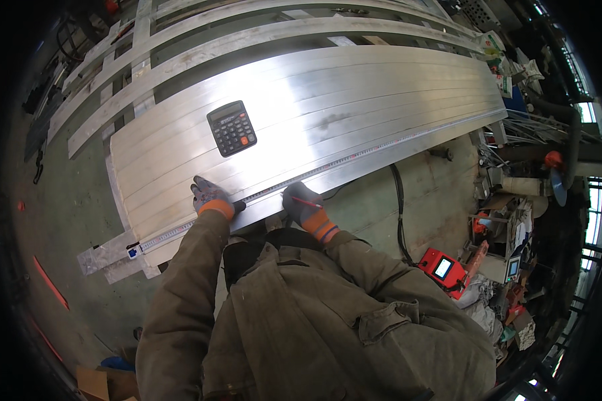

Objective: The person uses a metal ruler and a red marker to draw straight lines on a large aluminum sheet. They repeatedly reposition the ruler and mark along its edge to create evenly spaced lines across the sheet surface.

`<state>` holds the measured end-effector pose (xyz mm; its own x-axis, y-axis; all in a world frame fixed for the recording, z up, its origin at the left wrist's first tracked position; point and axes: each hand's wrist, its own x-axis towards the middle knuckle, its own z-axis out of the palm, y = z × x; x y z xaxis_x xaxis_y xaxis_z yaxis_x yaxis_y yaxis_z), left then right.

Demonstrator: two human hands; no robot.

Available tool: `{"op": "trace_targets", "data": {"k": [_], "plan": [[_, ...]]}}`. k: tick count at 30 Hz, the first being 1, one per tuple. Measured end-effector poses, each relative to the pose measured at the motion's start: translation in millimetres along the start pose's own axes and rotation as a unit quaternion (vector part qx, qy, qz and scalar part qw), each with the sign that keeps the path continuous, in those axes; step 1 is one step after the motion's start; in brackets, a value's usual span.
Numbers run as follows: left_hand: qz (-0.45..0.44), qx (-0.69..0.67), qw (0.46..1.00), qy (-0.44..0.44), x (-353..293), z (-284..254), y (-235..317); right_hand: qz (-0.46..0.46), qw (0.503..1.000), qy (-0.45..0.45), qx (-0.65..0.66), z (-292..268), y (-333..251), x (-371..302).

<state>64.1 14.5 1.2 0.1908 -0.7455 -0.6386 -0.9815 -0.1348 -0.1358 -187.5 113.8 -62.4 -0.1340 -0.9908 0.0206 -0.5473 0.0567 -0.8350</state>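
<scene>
A wide silvery metal panel (394, 87) with long parallel grooves lies before me. Along its near side stretches a tape measure blade (354, 159), running from the small blue-and-white case (135, 252) at the left end. My left hand (212, 195), in a grey glove with an orange cuff, rests on the panel with fingers apart, its thumb by the blade. At the near edge, my gloved right hand (302, 202) is closed round a thin red pencil-like marker (309, 203); its tip is too small to make out. A black calculator (231, 128) lies on the panel beyond my left hand.
Metal slats (181, 63) form a frame under and beyond the panel. A black cable (400, 214) hangs down to the green floor. On the right stand a red device with a lit screen (442, 269) and cluttered shelves. Flat metal bars (107, 254) jut out at the left.
</scene>
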Motion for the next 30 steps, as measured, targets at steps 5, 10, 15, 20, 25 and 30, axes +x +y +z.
{"op": "trace_targets", "data": {"k": [5,10,15,20,25,30], "plan": [[-0.028,-0.025,0.999,-0.004,2,-1,6,-0.053,0.996,0.021,-0.065,7,27,2],[-0.029,-0.027,0.999,-0.022,0,-7,8,0.009,0.995,0.078,0.065,-4,49,4],[-0.029,-0.023,0.999,-0.020,-4,-11,10,-0.069,0.985,0.017,-0.155,13,44,14],[-0.027,-0.020,0.999,-0.024,-3,-11,9,0.017,0.996,-0.020,-0.088,23,11,10],[-0.018,-0.028,0.999,-0.019,-7,-13,7,-0.024,1.000,0.007,-0.001,11,-3,7],[-0.019,-0.030,0.999,-0.018,-9,-15,8,-0.023,0.998,0.014,-0.061,4,18,12]]}}
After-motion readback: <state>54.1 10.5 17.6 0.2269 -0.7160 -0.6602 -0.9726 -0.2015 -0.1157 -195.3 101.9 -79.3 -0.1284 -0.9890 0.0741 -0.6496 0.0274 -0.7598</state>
